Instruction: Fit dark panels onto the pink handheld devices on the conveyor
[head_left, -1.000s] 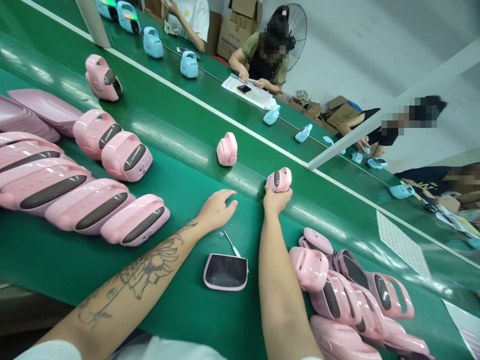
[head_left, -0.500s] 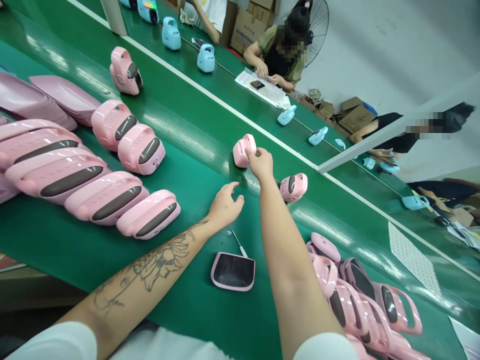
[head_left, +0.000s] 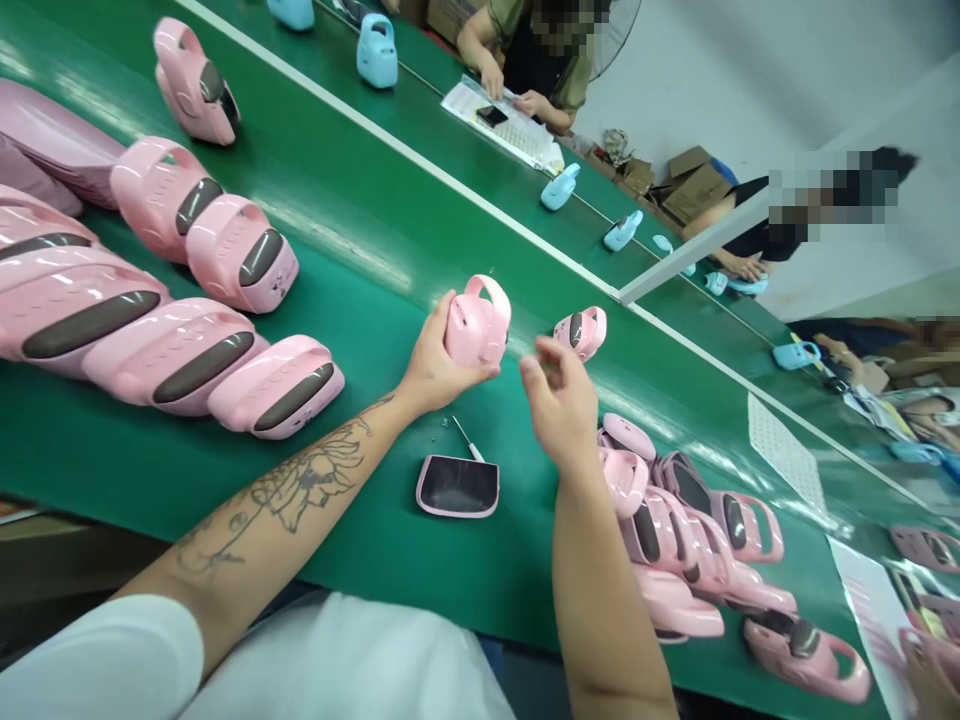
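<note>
Left hand [head_left: 439, 355]: fingers closed around a pink plastic housing [head_left: 476, 322], gripping it from below. Shell glossy, arched handle on top; fingertips partly hidden behind it. Right hand [head_left: 559, 405]: fingers bunched, thumb near forefinger; cannot tell whether anything tiny lies between them. A smaller pink housing [head_left: 583, 333] stands just beyond those fingertips. Below the left fingers, on the smooth green worktop [head_left: 360, 530], lie a slim screwdriver [head_left: 466, 438] and a pink-rimmed dark panel [head_left: 457, 486]. Glossy pink shells [head_left: 172, 365] lie left of the left fingers; more shells [head_left: 675, 530] are stacked below the right fingers.
</note>
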